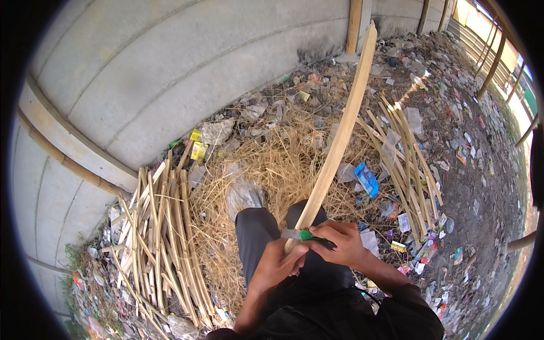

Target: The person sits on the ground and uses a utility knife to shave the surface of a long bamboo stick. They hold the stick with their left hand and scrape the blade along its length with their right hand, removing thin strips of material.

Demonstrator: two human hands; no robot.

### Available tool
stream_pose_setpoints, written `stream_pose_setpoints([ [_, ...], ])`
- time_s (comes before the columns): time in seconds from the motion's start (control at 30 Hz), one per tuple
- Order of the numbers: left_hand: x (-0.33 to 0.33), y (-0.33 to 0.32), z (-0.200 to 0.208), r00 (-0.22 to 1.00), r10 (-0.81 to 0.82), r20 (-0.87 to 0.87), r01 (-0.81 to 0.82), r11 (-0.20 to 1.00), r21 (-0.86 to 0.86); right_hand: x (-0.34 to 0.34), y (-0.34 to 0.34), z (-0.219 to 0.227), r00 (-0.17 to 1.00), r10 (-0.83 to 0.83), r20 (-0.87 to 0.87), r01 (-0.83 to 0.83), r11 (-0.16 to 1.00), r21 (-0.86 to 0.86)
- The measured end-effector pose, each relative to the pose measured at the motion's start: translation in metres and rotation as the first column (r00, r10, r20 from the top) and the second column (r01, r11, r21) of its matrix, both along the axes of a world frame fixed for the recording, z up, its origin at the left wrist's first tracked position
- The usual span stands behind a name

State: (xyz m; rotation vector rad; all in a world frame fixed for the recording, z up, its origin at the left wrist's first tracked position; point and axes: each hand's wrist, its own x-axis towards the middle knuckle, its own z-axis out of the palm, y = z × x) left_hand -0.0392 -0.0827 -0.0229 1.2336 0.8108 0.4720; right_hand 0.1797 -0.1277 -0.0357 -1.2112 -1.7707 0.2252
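Observation:
A long, pale bamboo strip (338, 141) slants up and away from my lap, its far end near the concrete wall. My left hand (276, 262) is closed around its near end, just above my knees. In my right hand (343, 245) is a knife (306, 234) with a green and black handle. Its short blade points left and lies across the strip, close to my left thumb. The fingers of both hands almost meet there. Part of the strip's near end is hidden by my hands.
Bamboo strips lie heaped on the left (164, 249), with a smaller bundle (412, 170) on the right. Straw-like shavings (283, 156) cover the ground ahead, among scattered litter and a blue wrapper (366, 180). A concrete wall (187, 68) rises behind; wooden posts (492, 65) stand at far right.

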Motion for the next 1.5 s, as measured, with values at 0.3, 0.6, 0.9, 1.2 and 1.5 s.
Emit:
stream_pose_setpoints([
  [0.3,0.001,0.001,0.009,0.990,0.002,-0.139,0.023,0.983,0.182,-0.001,0.003,0.004,1.000,-0.024,-0.009,0.024,1.000,0.005],
  [0.6,-0.011,-0.011,0.001,0.975,0.058,-0.214,-0.015,0.981,0.195,0.006,0.010,0.006,0.973,-0.215,-0.087,0.222,0.972,0.080],
  [0.9,-0.031,-0.031,-0.003,0.983,-0.003,-0.183,0.030,0.989,0.144,0.058,0.022,0.014,0.908,-0.389,-0.159,0.385,0.921,-0.057],
  [1.2,-0.022,-0.015,-0.013,0.987,0.066,-0.149,-0.025,0.964,0.264,0.000,0.002,-0.010,0.997,-0.068,-0.046,0.069,0.997,0.032],
  [1.5,0.000,-0.011,0.007,0.952,0.194,-0.235,-0.035,0.835,0.549,-0.011,-0.002,-0.001,0.998,-0.057,0.006,0.057,0.998,0.033],
])
